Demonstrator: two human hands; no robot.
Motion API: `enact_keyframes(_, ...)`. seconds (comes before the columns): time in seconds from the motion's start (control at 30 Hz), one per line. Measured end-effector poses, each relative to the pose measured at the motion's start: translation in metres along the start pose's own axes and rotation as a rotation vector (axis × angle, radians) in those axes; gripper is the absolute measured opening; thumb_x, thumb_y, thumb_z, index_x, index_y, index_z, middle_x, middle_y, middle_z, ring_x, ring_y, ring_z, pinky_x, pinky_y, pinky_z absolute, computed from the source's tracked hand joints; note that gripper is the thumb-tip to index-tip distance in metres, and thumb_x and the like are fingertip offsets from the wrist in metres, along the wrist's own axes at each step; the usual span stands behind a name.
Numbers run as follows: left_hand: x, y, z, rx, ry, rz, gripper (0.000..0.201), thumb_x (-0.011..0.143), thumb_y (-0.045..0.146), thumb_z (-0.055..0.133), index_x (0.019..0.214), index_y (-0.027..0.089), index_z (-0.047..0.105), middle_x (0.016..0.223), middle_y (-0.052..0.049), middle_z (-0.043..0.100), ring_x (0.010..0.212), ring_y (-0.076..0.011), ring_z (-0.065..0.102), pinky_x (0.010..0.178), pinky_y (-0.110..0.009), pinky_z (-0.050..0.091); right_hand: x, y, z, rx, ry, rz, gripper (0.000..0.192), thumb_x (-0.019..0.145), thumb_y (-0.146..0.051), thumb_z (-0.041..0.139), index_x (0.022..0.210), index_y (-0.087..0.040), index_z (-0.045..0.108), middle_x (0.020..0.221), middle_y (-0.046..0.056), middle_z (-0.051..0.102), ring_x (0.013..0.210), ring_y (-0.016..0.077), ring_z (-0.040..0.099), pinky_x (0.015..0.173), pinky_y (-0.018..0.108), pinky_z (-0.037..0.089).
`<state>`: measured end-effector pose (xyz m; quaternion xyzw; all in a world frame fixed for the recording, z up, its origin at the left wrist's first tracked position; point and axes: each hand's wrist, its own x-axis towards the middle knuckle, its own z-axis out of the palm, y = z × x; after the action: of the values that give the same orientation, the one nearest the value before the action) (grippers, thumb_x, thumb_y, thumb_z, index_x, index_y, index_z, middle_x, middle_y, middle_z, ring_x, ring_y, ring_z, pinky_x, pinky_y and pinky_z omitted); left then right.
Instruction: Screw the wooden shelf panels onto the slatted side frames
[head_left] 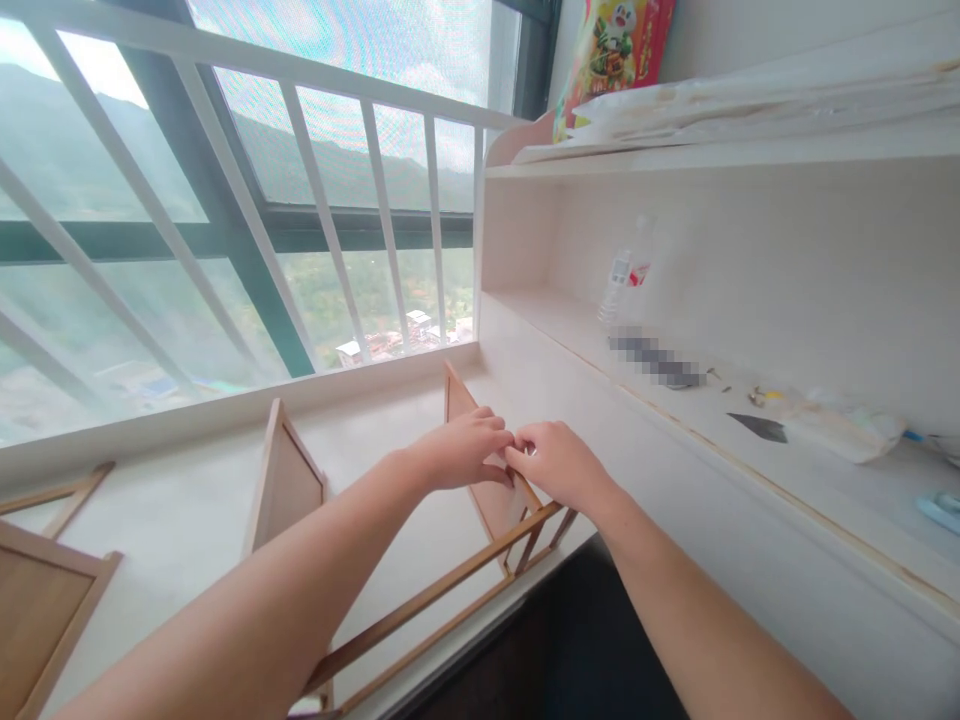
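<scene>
Working at the top edge of a light brown wooden panel with a framed border [491, 500], both hands meet fingertip to fingertip. The left hand [461, 450] has its fingers curled and pressed down on the panel's upper edge, and the right hand [559, 465] pinches at the same spot; whether something small is held between the fingers I cannot tell. The panel stands tilted on the pale window-ledge bench [187, 510] and is joined at its lower end to thin wooden rails [442, 600] that run toward the person.

By my judgement the step in hand is fitting or fixing a joint of this wooden rack. The next move calls for steady fingers, with the panel kept from tipping.

For room: a second wooden panel of the same kind [289, 485] stands near on the left, and further wooden frames [45, 590] lie at the far left. The white shelf unit [675, 440] rises close on the right. The rails reach over the bench's front edge, so the piece may slip off there. White window bars [330, 220] close the back.
</scene>
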<state>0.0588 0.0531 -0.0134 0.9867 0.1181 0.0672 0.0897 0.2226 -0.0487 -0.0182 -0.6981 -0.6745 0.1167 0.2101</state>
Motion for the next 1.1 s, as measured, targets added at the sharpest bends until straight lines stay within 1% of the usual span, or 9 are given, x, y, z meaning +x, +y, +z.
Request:
enact_keyframes(0.13, 0.003, -0.001, 0.005, 0.012, 0.027, -0.028, 0.028, 0.088, 0.048, 0.072, 0.097, 0.021, 0.072, 0.087, -0.006, 0.061, 0.097, -0.0252, 0.054, 0.084, -0.034, 0.044, -0.003, 0.005, 0.004, 0.111, 0.158, -0.084, 0.032, 0.088, -0.039, 0.060, 0.063, -0.020, 0.056, 0.058, -0.003, 0.056, 0.059, 0.0121, 0.047, 0.059, 0.024, 0.031)
enact_keyframes(0.27, 0.005, -0.001, 0.006, 0.001, 0.042, -0.027, 0.025, 0.086, 0.044, 0.075, 0.091, 0.020, 0.070, 0.086, -0.005, 0.059, 0.098, -0.0253, 0.053, 0.082, -0.033, 0.045, -0.006, 0.009, 0.001, 0.218, 0.280, -0.146, 0.037, 0.095, -0.039, 0.049, 0.063, -0.020, 0.052, 0.057, -0.005, 0.044, 0.057, 0.0112, 0.042, 0.059, 0.024, 0.032)
enact_keyframes(0.37, 0.005, -0.002, 0.007, -0.014, 0.059, -0.017, 0.024, 0.086, 0.043, 0.075, 0.087, 0.020, 0.067, 0.087, -0.005, 0.059, 0.096, -0.0252, 0.053, 0.079, -0.033, 0.044, -0.015, 0.012, -0.021, 0.176, 0.307, -0.165, 0.042, 0.098, -0.042, 0.045, 0.063, -0.020, 0.050, 0.058, -0.005, 0.041, 0.057, 0.0109, 0.039, 0.059, 0.024, 0.031)
enact_keyframes(0.47, 0.007, -0.005, 0.010, -0.013, 0.097, -0.017, 0.026, 0.087, 0.045, 0.073, 0.084, 0.021, 0.066, 0.088, -0.005, 0.060, 0.095, -0.0254, 0.053, 0.078, -0.034, 0.044, -0.028, 0.023, -0.065, -0.026, 0.281, -0.161, 0.040, 0.094, -0.043, 0.053, 0.062, -0.020, 0.051, 0.056, -0.005, 0.044, 0.056, 0.0108, 0.040, 0.060, 0.025, 0.030)
enact_keyframes(0.6, 0.009, -0.008, 0.013, -0.037, 0.111, -0.024, 0.029, 0.087, 0.050, 0.071, 0.084, 0.021, 0.066, 0.090, -0.006, 0.061, 0.096, -0.0259, 0.054, 0.078, -0.035, 0.045, -0.038, 0.071, -0.133, -0.358, 0.266, -0.087, 0.031, 0.094, -0.044, 0.054, 0.074, -0.023, 0.064, 0.061, -0.003, 0.056, 0.060, 0.0132, 0.049, 0.064, 0.026, 0.032)
enact_keyframes(0.73, 0.007, -0.010, 0.011, -0.063, 0.091, -0.046, 0.029, 0.088, 0.051, 0.070, 0.086, 0.022, 0.066, 0.092, -0.006, 0.061, 0.098, -0.0260, 0.054, 0.079, -0.035, 0.045, -0.037, 0.147, -0.174, -0.523, 0.412, 0.255, 0.028, 0.094, -0.045, 0.050, 0.087, -0.024, 0.067, 0.067, 0.000, 0.061, 0.065, 0.0168, 0.055, 0.062, 0.026, 0.034)
enact_keyframes(0.8, 0.007, -0.010, 0.009, -0.069, 0.083, -0.053, 0.029, 0.088, 0.051, 0.069, 0.086, 0.022, 0.065, 0.093, -0.005, 0.061, 0.099, -0.0262, 0.054, 0.080, -0.035, 0.046, -0.037, 0.178, -0.180, -0.582, 0.413, 0.397, 0.027, 0.096, -0.038, 0.046, 0.106, -0.025, 0.068, 0.071, 0.001, 0.064, 0.068, 0.0191, 0.058, 0.062, 0.027, 0.034)
enact_keyframes(0.9, 0.008, -0.008, 0.008, -0.069, 0.081, -0.049, 0.029, 0.089, 0.051, 0.069, 0.085, 0.022, 0.065, 0.093, -0.005, 0.061, 0.100, -0.0263, 0.054, 0.081, -0.035, 0.046, -0.037, 0.204, -0.180, -0.607, 0.363, 0.457, 0.036, 0.095, -0.036, 0.047, 0.124, -0.028, 0.067, 0.076, 0.004, 0.069, 0.071, 0.0220, 0.062, 0.062, 0.028, 0.035)
enact_keyframes(1.1, 0.007, -0.007, 0.004, -0.082, 0.050, -0.068, 0.027, 0.089, 0.047, 0.070, 0.085, 0.022, 0.063, 0.095, -0.005, 0.062, 0.104, -0.0269, 0.054, 0.084, -0.036, 0.047, -0.032, 0.219, -0.176, -0.634, 0.291, 0.512, 0.038, 0.090, -0.033, 0.053, 0.121, -0.034, 0.075, 0.103, 0.008, 0.077, 0.083, 0.0249, 0.068, 0.067, 0.031, 0.042)
